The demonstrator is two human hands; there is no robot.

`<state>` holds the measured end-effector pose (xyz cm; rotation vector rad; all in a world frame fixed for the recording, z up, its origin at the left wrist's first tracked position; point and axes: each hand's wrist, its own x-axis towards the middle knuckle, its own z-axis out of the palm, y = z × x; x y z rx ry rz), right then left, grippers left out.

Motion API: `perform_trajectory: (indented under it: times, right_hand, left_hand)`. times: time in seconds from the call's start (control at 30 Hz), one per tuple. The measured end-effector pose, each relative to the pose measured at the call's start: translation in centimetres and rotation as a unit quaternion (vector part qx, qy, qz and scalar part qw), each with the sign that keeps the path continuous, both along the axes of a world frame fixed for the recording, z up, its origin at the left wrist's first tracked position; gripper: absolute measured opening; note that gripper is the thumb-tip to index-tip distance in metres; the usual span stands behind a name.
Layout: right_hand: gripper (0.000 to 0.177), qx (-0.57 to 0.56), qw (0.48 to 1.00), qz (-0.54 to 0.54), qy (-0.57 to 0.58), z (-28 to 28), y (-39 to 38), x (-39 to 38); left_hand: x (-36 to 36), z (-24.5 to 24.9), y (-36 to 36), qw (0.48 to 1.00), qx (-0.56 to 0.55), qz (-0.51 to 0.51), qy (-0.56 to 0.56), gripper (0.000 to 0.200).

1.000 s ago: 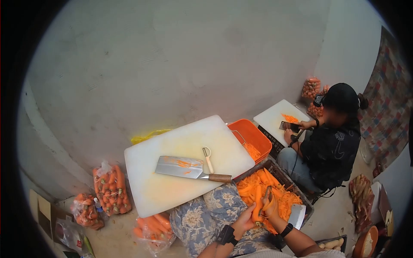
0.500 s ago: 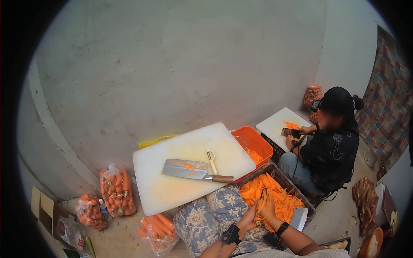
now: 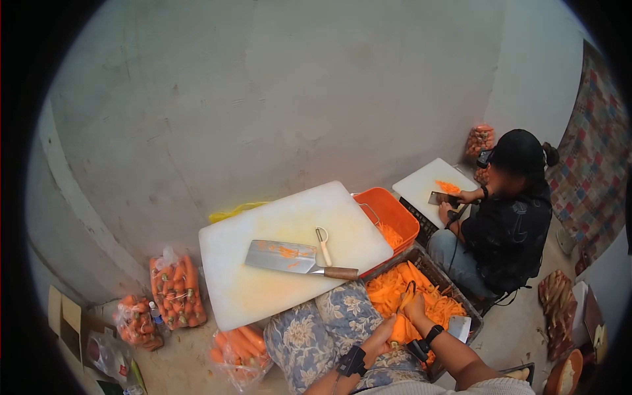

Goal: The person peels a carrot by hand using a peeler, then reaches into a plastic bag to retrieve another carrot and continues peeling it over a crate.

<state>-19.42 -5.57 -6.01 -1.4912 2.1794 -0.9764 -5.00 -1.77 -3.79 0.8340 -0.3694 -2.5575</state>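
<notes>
My left hand point(image 3: 380, 337) is closed around an orange carrot point(image 3: 400, 329), low over the crate beside my lap. My right hand point(image 3: 415, 308) is closed on what looks like a peeler point(image 3: 409, 289), its dark looped head showing above the fingers, just over the carrot. Beneath both hands, a dark crate point(image 3: 475, 309) is filled with carrots and orange peelings point(image 3: 431, 299). On the white cutting board point(image 3: 230, 289) lie a cleaver point(image 3: 283, 256) with orange shreds on its blade and a second peeler point(image 3: 324, 247) with a pale handle.
An orange bin point(image 3: 401, 224) with shredded carrot stands behind the crate. Another blade point(image 3: 459, 328) rests at the crate's right edge. Bags of carrots point(image 3: 178, 289) stand on the left floor. At right, a co-worker point(image 3: 503, 224) cuts carrot on another board point(image 3: 421, 181).
My right hand has shifted slightly up and right along the carrot, with the peeler's head turned. My left hand stays nearly in place. The co-worker's hands have moved slightly.
</notes>
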Motion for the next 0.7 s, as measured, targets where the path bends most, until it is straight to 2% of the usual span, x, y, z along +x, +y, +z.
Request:
perform_trajectory:
  times: [0.03,0.1,0.2,0.23,0.3,0.33,0.4,0.43,0.5,0.53,0.6,0.63,0.67,0.7]
  right_hand:
    - [0.021,0.004,1.0,0.001,0.0,0.3,-0.2,0.0]
    - [0.02,0.058,0.995,0.001,-0.08,2.6,-0.2,1.0]
    - [0.03,0.082,0.993,-0.042,-0.069,-7.7,-2.2,-3.4]
    - [0.03,0.082,0.993,-0.042,-0.071,-6.6,-2.1,-3.3]
    - [0.035,0.114,0.927,-0.174,-0.311,-2.7,-2.2,-3.0]
    - [0.035,0.116,0.927,-0.174,-0.312,-3.7,-2.7,-3.4]
    - [0.033,0.195,0.963,-0.133,-0.129,-5.0,-2.8,-4.3]
    - [0.033,0.209,0.96,-0.135,-0.125,-5.6,-2.1,-5.1]
    - [0.027,0.196,0.953,-0.064,-0.221,-2.0,-2.2,-3.8]
    - [0.027,0.197,0.952,-0.065,-0.224,-2.5,-2.3,-3.7]
    - [0.018,0.111,0.893,-0.184,-0.396,-3.8,-2.7,-4.2]
    - [0.019,0.102,0.821,-0.24,-0.508,-4.4,-2.9,-5.0]
    - [0.019,0.099,0.82,-0.239,-0.51,-5.9,-3.1,-5.6]
    - [0.024,0.055,0.777,-0.294,-0.554,-7.6,-3.1,-6.0]
  left_hand:
    - [0.0,0.1,-0.1,1.0,0.004,0.001,0.0,0.037]
    - [0.2,1.0,-0.5,0.999,0.041,0.015,0.001,0.037]
    - [0.2,-0.1,-0.7,0.997,0.079,-0.015,0.0,0.037]
    - [0.3,-0.2,-0.7,0.997,0.079,-0.014,-0.002,0.037]
    - [0.4,0.0,-0.7,0.995,0.083,-0.049,0.002,0.037]
    - [0.5,0.2,-0.9,0.995,0.085,-0.048,0.001,0.037]
    - [0.3,0.6,-0.8,0.994,0.098,-0.039,-0.006,0.038]
    - [0.2,0.7,-0.6,0.993,0.112,-0.039,-0.003,0.038]
    - [0.6,0.6,-1.0,0.99,0.128,-0.048,0.015,0.04]
    - [0.6,-0.2,-1.0,0.99,0.129,-0.049,0.012,0.04]
    - [0.4,-1.2,-1.1,0.991,0.109,-0.063,0.048,0.042]
    - [0.4,-1.2,-1.1,0.991,0.107,-0.065,0.046,0.042]
    - [0.5,-0.4,-1.1,0.989,0.121,-0.07,0.037,0.042]
    - [0.6,0.1,-1.3,0.988,0.135,-0.074,0.028,0.042]
